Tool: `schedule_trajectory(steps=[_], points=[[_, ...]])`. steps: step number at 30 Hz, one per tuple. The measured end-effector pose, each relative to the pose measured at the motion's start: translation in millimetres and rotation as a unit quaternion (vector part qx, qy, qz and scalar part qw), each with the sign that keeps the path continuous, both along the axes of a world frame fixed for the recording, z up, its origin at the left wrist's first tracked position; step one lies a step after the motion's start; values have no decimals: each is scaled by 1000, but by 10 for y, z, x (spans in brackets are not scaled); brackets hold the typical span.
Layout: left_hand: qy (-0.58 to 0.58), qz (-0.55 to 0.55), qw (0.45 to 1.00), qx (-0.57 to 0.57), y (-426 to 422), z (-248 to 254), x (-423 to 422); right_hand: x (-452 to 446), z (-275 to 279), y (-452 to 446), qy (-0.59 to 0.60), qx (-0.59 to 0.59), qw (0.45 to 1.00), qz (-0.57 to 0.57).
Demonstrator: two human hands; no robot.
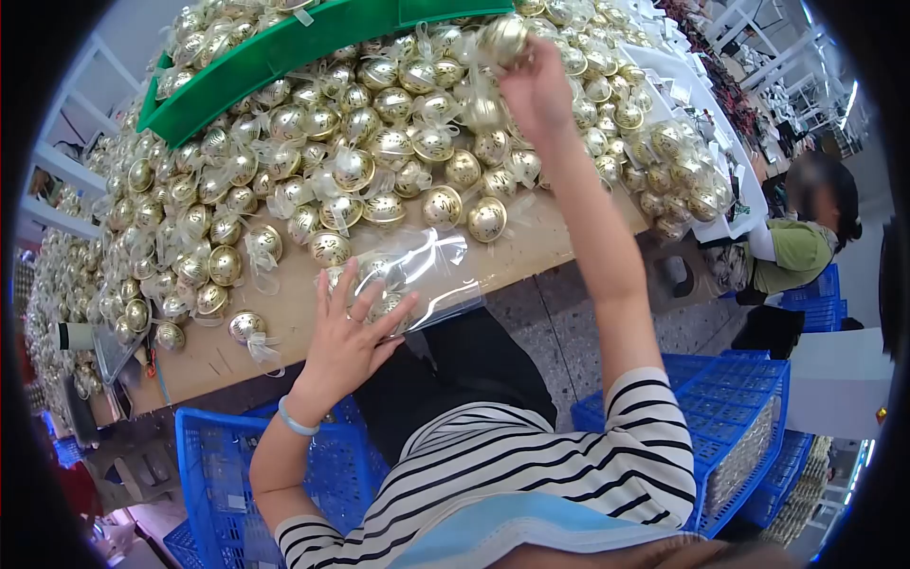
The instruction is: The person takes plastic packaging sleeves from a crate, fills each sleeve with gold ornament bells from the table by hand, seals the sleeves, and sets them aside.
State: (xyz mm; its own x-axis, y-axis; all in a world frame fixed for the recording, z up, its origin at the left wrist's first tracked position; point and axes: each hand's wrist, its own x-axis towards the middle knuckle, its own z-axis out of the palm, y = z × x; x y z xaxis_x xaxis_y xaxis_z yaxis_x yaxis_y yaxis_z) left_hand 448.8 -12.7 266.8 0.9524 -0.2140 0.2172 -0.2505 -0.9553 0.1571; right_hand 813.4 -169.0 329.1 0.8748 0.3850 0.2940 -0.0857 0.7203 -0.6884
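Note:
Gold balls with pale ribbons are heaped over the tabletop. My left hand (pixel 355 327), fingers spread, rests on a clear plastic bag (pixel 441 280) at the table's near edge, with a few gold balls inside or under the plastic. Up at the top centre, my right hand (pixel 537 90) is closed on a gold ball (pixel 502 40) above the heap; a second, blurred ball (pixel 483 112) hangs or lies just below it. Two loose gold balls (pixel 442 207) (pixel 486 219) sit on the board beyond the bag.
A green tray (pixel 275 62) lies across the heap at the back. Bagged gold balls (pixel 678 175) are at the right, beside a white tray (pixel 744 180). Blue crates (pixel 711 379) stand below on the right and left. Another person (pixel 801 247) is at the far right.

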Motion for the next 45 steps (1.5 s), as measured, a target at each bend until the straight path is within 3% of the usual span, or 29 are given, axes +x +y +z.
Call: schedule_trajectory(steps=[3,5,6,7,9,12,13,14,15,16,19,26,29,33,36,38,41,44,45], points=[[3,2,1000,0,13,8,8,457,506,-144,-24,77,997,13],[1,-1,1000,-5,14,-19,-8,575,649,-307,-130,-44,987,-78],[-4,2,1000,-13,-18,-37,-30,1307,303,-517,-365,-390,837,-117],[-9,1,1000,-18,-25,-39,-36,1291,99,-524,-429,-487,728,-221],[-12,-5,1000,-18,27,-17,-15,1246,-25,-491,-509,-621,430,-412],[-16,-2,1000,-23,9,-18,-8,1206,69,-640,-450,-543,563,-430],[-12,-3,1000,-23,8,-14,-19,1158,62,-685,-330,-488,722,-362],[-13,-4,1000,-23,6,-6,-21,1110,122,-695,-198,-406,847,-279],[-16,-4,1000,-22,5,-2,-6,1108,197,-706,-62,-304,933,-184],[-18,-5,1000,-22,7,-1,0,1176,173,-741,-35,-240,957,-161],[-14,-3,1000,-23,-8,4,-2,1285,179,-872,20,-125,988,-85],[25,15,1000,2,-104,154,9,1104,398,-867,-38,-143,989,19],[47,19,999,-7,-168,258,20,1299,364,-938,-81,-146,978,121],[-2,19,999,-44,-241,385,109,734,637,-804,-91,-181,978,42],[-123,27,986,-106,-319,574,416,217,841,-705,-109,-206,969,78],[-213,34,944,-251,-385,723,789,-248,990,-558,-188,-225,946,140],[-213,64,890,-398,-456,900,1238,-889,1108,-426,-245,-243,923,173],[111,30,858,-500,-397,1040,1159,-1052,1104,-486,-245,-216,923,206],[87,12,853,-515,-389,985,1098,-991,1059,-553,-251,-201,923,209]])
